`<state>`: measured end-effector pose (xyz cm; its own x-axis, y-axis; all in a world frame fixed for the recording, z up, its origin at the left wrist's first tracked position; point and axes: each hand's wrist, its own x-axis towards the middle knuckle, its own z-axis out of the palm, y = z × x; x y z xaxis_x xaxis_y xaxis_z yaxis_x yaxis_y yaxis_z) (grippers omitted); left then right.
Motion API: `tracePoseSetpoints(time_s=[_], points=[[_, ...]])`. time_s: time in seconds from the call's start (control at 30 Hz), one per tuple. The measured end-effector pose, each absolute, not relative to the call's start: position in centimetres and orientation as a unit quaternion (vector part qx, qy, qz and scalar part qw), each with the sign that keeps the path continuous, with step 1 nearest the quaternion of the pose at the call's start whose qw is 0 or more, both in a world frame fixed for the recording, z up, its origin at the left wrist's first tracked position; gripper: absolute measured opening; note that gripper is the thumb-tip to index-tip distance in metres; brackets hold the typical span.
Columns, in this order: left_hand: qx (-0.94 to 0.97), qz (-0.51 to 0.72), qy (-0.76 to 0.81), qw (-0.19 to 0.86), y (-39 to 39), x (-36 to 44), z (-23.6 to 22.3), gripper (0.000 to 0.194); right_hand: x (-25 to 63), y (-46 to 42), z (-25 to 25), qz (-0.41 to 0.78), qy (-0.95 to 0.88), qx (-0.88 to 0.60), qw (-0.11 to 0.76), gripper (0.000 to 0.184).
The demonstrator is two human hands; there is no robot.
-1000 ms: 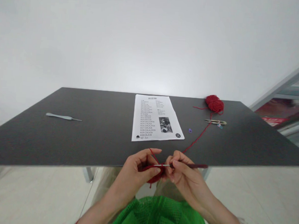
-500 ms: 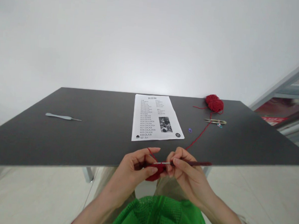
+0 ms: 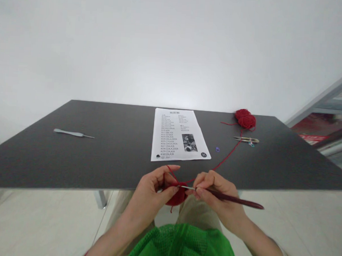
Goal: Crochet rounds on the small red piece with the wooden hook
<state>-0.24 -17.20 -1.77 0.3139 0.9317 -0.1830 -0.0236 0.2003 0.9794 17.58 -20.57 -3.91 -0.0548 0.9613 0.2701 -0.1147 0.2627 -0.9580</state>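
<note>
My left hand (image 3: 152, 190) is shut on a small piece of red crochet (image 3: 178, 196), with a strand of red yarn running over its fingers. My right hand (image 3: 216, 191) holds a crochet hook (image 3: 230, 197) like a pencil. The hook has a long dark red handle, and its thin metal tip (image 3: 187, 187) is in the crochet. A red yarn strand (image 3: 228, 156) runs from the work across the dark table to a red yarn ball (image 3: 245, 119) at the far right.
A printed crochet pattern sheet (image 3: 176, 136) lies mid-table. A pale grey hook (image 3: 73, 133) lies at left. Small snips (image 3: 246, 139) with a stitch marker and a purple stitch marker (image 3: 217, 149) lie at right. The table's front edge (image 3: 70, 185) passes under my hands.
My right hand has moved right and slightly down. The hook handle has swung from level to slanting down to the right. The crochet piece sits a little lower.
</note>
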Motion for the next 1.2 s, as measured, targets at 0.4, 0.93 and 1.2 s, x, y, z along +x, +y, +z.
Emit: tracePoseSetpoints(time_s=[0.4, 0.93, 1.2], points=[[0.538, 0.389, 0.479, 0.574, -17.8, 0.0, -2.2, 0.034, 16.3, -21.9, -3.9, 0.188, -0.718, -0.406, 0.533, 0.019], [0.422, 0.357, 0.452, 0.7, -18.3, 0.3, -2.5, 0.055, 16.6, -20.8, -6.5, 0.081, -0.823, -0.321, 0.462, 0.017], [0.371, 0.407, 0.453, 0.702, -18.8, 1.3, -3.0, 0.063, 15.4, -21.7, -8.1, -0.055, -0.777, -0.385, 0.496, 0.017]])
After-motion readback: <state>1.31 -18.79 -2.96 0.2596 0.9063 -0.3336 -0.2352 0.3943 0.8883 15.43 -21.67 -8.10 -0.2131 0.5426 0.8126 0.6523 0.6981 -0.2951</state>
